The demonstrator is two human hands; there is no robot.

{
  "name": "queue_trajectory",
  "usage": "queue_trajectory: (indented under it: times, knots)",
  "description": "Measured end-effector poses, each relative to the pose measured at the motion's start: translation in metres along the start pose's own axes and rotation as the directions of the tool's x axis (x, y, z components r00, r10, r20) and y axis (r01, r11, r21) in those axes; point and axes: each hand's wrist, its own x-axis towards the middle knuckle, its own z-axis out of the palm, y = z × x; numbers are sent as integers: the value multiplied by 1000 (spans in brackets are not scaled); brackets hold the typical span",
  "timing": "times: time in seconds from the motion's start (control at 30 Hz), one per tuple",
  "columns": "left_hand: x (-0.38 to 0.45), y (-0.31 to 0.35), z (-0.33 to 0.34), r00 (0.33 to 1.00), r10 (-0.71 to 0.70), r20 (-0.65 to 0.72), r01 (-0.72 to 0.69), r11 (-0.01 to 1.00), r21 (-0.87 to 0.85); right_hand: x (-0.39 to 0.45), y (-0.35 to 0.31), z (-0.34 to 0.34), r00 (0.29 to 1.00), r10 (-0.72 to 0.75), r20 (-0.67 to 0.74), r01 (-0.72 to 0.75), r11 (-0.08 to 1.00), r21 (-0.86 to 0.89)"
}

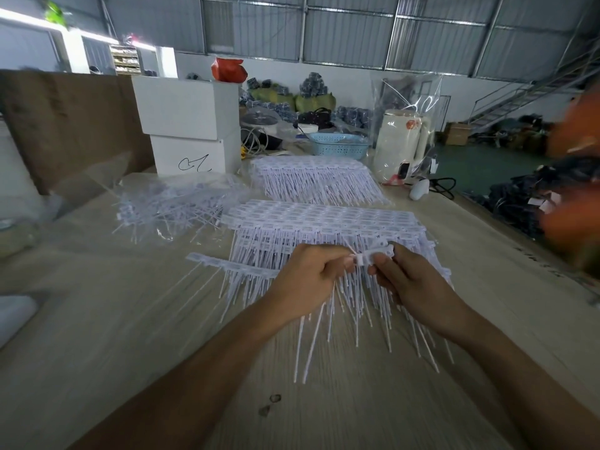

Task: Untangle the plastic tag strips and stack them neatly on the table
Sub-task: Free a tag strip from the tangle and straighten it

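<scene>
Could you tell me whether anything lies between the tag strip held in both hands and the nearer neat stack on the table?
Nothing visible does. The left hand and right hand pinch the tag strip just in front of the nearer stack, its tails hanging over the table. The loose tangle lies off to the left.

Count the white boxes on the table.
2, stacked at the table's far left: the upper box sits on the lower box, which has a black scribble. Others may be hidden behind.
</scene>
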Motion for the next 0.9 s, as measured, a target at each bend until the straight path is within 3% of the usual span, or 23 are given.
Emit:
queue_trajectory:
  times: [0.13, 0.23, 0.33, 0.4, 0.47, 0.53, 0.73, 0.8, 0.9]
  knots:
    - [0, 5, 0, 999, 43, 14, -43, 999, -26, 1, 2, -5, 998, 19, 60, -27, 992, 126]
    - [3, 7, -1, 997, 65, 35, -63, 996, -56, 3, 8, -2, 996, 90, -5, -87, 969, 231]
    - [1, 6, -5, 995, 69, 66, -65, 995, -73, 13, 21, -16, 918, 366, -153, -221, 793, 567]
    - [-1, 5, -6, 998, 49, 43, -46, 996, -79, 16, 30, -26, 885, 464, -44, -329, 689, 646]
    - [1, 4, -6, 1000, 9, -4, -9, 995, -98, 12, 36, -21, 883, 459, 102, -444, 744, 499]
    - [1, 3, -4, 1000, 10, -14, -11, 997, -76, 9, 36, -7, 899, 419, 129, -437, 839, 323]
    - [-2, 1, 1, 998, 58, 17, -58, 998, 26, 14, 37, 6, 964, 257, -64, -249, 963, 103]
    - [-2, 1, 3, 997, 47, 55, -48, 998, 26, 16, 39, -1, 954, 248, -168, -253, 967, -11]
    - [-3, 3, 4, 995, 15, 101, -20, 999, 48, 17, 35, -8, 942, 292, -165, -293, 956, 18]
